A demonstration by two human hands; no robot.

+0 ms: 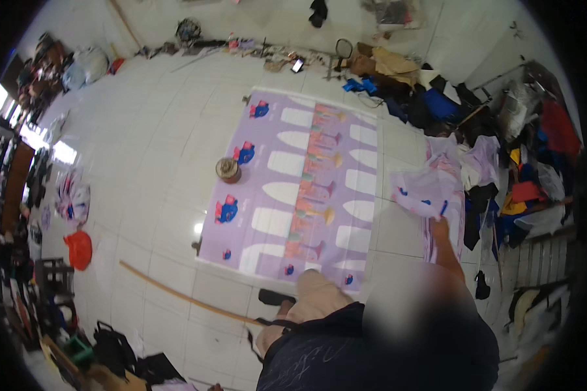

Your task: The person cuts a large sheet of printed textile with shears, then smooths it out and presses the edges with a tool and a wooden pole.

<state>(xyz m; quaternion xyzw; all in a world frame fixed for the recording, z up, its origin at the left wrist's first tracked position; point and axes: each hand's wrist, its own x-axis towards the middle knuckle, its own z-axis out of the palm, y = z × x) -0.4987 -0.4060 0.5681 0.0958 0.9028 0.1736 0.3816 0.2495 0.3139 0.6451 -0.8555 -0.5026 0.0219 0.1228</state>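
Note:
My right arm reaches out from beneath a blurred patch, and my right hand (440, 228) is closed on the edge of a thin lilac cloth (427, 182) at the right. That cloth is bunched and partly spread, with blue marks on it. Just above the fist shows a narrow blue strip; I cannot tell whether it is a print or a pen. My left hand does not show. In front of my legs lies a flat lilac printed sheet (277, 169) with white arches and blue and pink figures. A round brownish container (228, 171) stands on its left edge.
A heap of dark, blue and red cloths (450, 104) fills the right and far right. A long wooden stick (189, 298) lies at lower left. Beyond it are a red bag (79, 250) and a dark stool (57, 274). Clutter lines the left side and far wall.

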